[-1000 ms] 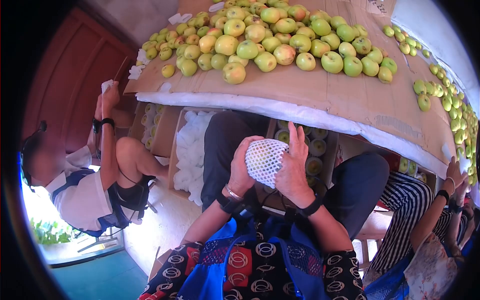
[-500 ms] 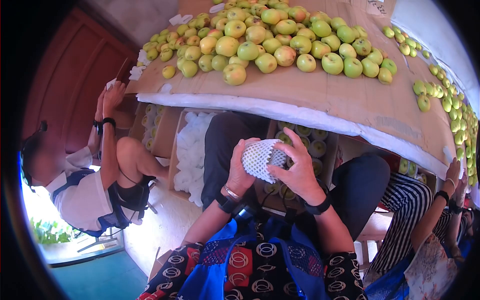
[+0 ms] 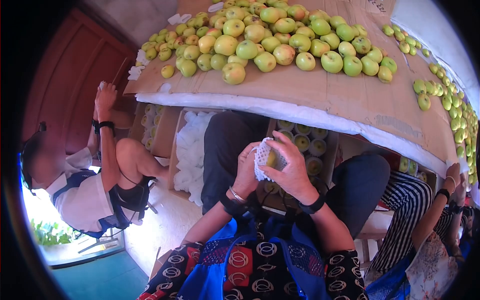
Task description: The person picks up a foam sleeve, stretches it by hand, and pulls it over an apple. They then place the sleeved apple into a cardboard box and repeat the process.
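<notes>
Person at far left of the frame has a hand point(image 3: 105, 100) up by something small and white. Next over, lower left of center, there's a box of white foam nets point(image 3: 190, 150). Mid-frame, the left hand point(image 3: 245, 172) is curled round a foam net point(image 3: 261, 160) with a green apple point(image 3: 271, 159) inside. What's changed: a second ago it was all mesh facing the camera, now the open end's swung round and the fruit shows, so I'd say that side isn't covered. Opening points right and toward the camera, net's long axis roughly up-down, can't tell where the stem is. Right hand point(image 3: 294, 172) is part-open, thumb and fingers on the rim.
</notes>
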Demonstrator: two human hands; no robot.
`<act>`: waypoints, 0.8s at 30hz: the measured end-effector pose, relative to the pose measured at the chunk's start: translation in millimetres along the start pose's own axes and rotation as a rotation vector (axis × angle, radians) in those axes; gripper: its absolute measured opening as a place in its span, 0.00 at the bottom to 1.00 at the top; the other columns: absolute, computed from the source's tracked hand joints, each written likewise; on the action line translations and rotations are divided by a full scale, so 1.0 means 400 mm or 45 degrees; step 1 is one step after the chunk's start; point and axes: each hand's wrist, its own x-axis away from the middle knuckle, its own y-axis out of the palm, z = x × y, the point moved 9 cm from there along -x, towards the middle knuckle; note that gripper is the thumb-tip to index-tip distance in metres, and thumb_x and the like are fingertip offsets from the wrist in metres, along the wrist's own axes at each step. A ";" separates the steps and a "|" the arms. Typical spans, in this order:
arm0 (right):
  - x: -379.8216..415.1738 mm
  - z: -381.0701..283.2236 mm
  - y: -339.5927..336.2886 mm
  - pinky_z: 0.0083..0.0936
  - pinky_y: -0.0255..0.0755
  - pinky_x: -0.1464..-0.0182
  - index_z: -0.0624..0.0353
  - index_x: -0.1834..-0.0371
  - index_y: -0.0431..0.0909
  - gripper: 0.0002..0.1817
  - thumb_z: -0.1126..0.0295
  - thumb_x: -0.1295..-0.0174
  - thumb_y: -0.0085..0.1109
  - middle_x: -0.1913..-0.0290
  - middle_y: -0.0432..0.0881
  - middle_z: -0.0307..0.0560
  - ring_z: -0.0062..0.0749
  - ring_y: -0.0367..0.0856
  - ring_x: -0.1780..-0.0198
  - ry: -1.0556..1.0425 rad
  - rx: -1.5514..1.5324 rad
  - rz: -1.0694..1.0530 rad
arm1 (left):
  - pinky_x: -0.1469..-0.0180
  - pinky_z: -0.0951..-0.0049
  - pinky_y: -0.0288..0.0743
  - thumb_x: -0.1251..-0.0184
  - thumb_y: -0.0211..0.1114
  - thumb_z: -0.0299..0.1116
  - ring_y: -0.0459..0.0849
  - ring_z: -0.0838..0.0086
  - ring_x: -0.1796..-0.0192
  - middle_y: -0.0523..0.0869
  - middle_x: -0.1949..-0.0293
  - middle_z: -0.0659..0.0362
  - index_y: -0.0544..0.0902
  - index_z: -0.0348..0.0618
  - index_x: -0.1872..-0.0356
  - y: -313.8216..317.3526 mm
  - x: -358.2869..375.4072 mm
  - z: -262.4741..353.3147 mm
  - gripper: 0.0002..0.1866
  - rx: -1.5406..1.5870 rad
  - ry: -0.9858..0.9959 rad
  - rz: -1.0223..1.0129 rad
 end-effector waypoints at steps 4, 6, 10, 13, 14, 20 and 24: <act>0.000 -0.008 0.004 0.38 0.61 0.40 0.58 0.51 0.74 0.29 0.61 0.59 0.71 0.41 0.69 0.58 0.49 0.69 0.41 -0.001 0.128 -0.041 | 0.60 0.77 0.75 0.31 0.47 0.35 0.80 0.80 0.64 0.81 0.64 0.61 0.76 0.38 0.58 -0.011 -0.004 -0.007 0.13 -0.077 0.003 0.003; -0.002 -0.016 0.004 0.38 0.59 0.40 0.59 0.51 0.73 0.30 0.59 0.58 0.71 0.42 0.69 0.58 0.50 0.69 0.41 -0.008 0.206 -0.073 | 0.61 0.77 0.74 0.30 0.46 0.37 0.79 0.81 0.65 0.80 0.66 0.62 0.76 0.39 0.60 -0.027 -0.004 -0.019 0.14 -0.002 -0.082 0.088; -0.003 -0.019 0.023 0.42 0.56 0.40 0.57 0.51 0.71 0.30 0.55 0.57 0.68 0.44 0.69 0.57 0.49 0.65 0.39 -0.029 0.336 -0.229 | 0.61 0.77 0.73 0.31 0.47 0.39 0.78 0.80 0.65 0.79 0.67 0.62 0.76 0.39 0.62 -0.021 0.005 -0.015 0.14 -0.062 -0.110 0.007; -0.001 -0.014 0.023 0.42 0.56 0.41 0.57 0.52 0.71 0.28 0.54 0.54 0.66 0.45 0.70 0.57 0.49 0.65 0.40 -0.044 0.250 -0.244 | 0.60 0.76 0.74 0.32 0.47 0.40 0.78 0.79 0.64 0.79 0.65 0.61 0.76 0.39 0.61 0.001 0.003 0.003 0.15 -0.380 -0.067 -0.134; -0.002 -0.008 0.019 0.41 0.56 0.41 0.57 0.53 0.72 0.27 0.54 0.52 0.65 0.45 0.70 0.58 0.50 0.66 0.41 -0.028 0.134 -0.232 | 0.58 0.74 0.74 0.33 0.47 0.39 0.79 0.76 0.62 0.79 0.63 0.59 0.75 0.39 0.59 -0.007 -0.003 -0.010 0.14 -0.197 -0.134 -0.147; -0.011 0.039 -0.035 0.33 0.65 0.46 0.60 0.60 0.76 0.12 0.64 0.43 0.58 0.48 0.76 0.60 0.47 0.75 0.48 0.121 -0.251 0.032 | 0.45 0.66 0.72 0.35 0.46 0.38 0.78 0.63 0.49 0.77 0.51 0.51 0.70 0.38 0.47 0.026 -0.003 0.006 0.20 0.298 -0.251 -0.269; -0.008 0.061 -0.032 0.30 0.68 0.49 0.61 0.62 0.77 0.08 0.69 0.42 0.56 0.50 0.77 0.59 0.44 0.77 0.48 0.156 -0.283 0.029 | 0.43 0.59 0.71 0.36 0.43 0.42 0.76 0.58 0.44 0.76 0.45 0.48 0.71 0.38 0.45 0.044 -0.002 0.018 0.24 0.541 -0.337 -0.178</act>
